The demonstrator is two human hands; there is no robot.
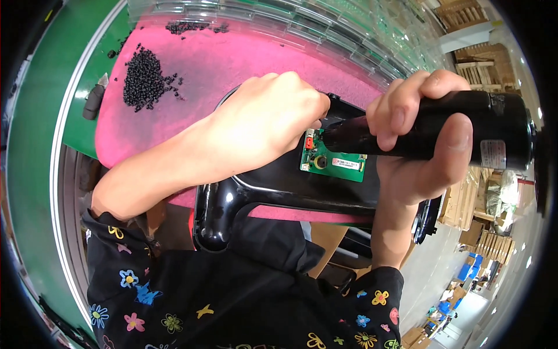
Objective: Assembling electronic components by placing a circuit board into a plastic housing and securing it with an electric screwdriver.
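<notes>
A person's right hand wraps tightly around the black barrel of an electric screwdriver, fingers curled over the top and thumb pressed along the near side, with the tool's tip pointed down at a small green circuit board. The board sits in a glossy black plastic housing that lies across a pink mat on the worktop, its rounded near corner hanging over the mat's edge toward the person's body. The left hand rests fisted and palm down on the upper part of the housing, just beside the board's orange connector; whether anything is pinched inside the closed fingers cannot be told from this view. The screwdriver's far end, carrying a pale label, reaches toward the right rim of the view.

On the mat, well apart from both hands, lies a heap of small black screws, with a smaller scatter of them at the mat's far edge. Beyond the mat run stacked clear plastic trays. A green surface borders the mat at left. The person wears black sleeves printed with coloured flowers. Wooden pallets stand at far right on the factory floor
</notes>
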